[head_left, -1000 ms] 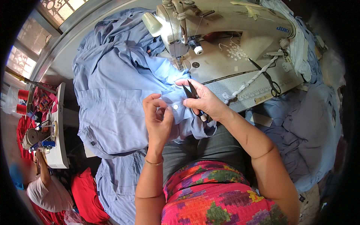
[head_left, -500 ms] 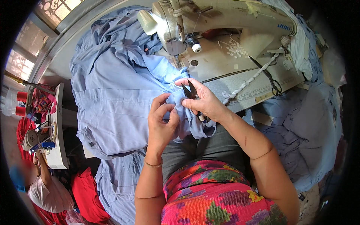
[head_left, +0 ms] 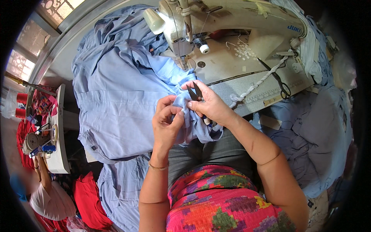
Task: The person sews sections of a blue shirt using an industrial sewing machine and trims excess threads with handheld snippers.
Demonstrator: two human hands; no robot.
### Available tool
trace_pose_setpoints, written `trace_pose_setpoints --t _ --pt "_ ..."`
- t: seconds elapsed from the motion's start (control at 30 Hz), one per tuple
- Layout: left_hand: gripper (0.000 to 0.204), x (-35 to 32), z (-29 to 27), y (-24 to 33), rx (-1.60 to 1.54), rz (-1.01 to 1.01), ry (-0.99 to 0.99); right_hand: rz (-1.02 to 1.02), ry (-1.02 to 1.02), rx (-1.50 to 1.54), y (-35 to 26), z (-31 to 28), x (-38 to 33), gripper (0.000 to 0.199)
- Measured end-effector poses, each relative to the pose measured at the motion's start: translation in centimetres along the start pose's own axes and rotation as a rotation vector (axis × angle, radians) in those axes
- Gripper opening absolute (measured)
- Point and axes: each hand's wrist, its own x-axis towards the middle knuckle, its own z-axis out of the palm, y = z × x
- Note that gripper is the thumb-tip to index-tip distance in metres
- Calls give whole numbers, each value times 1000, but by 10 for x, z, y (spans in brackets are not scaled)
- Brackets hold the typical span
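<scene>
Plainly, both forearms (head_left: 266,154) reach in from the near side, angled toward each other. The left hand (head_left: 165,123) pinches blue cloth (head_left: 116,110), thumb and fingertips together; the right hand (head_left: 212,103) clamps one pair of snips (head_left: 198,89), its thumb against the cloth, which spreads left. Farther right lie one pair of black scissors (head_left: 275,78) and many white buttons (head_left: 244,53) below one sewing machine (head_left: 232,22).

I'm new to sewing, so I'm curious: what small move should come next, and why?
Perhaps smooth the bunched light-blue fabric: it lies folded between the pinching left hand and the right hand, partly hiding its surface, while open black-bladed snips in the right hand sit close by.
</scene>
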Motion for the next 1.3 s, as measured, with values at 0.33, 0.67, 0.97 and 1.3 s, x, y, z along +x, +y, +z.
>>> trace_pose_setpoints --t 0.33,0.67,0.97,1.3 --pt "9 -4 15 10 549 302 108 -30 -51 -136 -2 -2 -5 46" --pt "5 0 5 1 489 278 48 -135 -38 -115 2 4 -5 40" --pt "0 8 -1 16 682 287 -108 -58 -117 -162 7 -4 0 43" --pt "7 4 -3 13 76 51 -93 30 -110 -46 -1 -10 1 47"
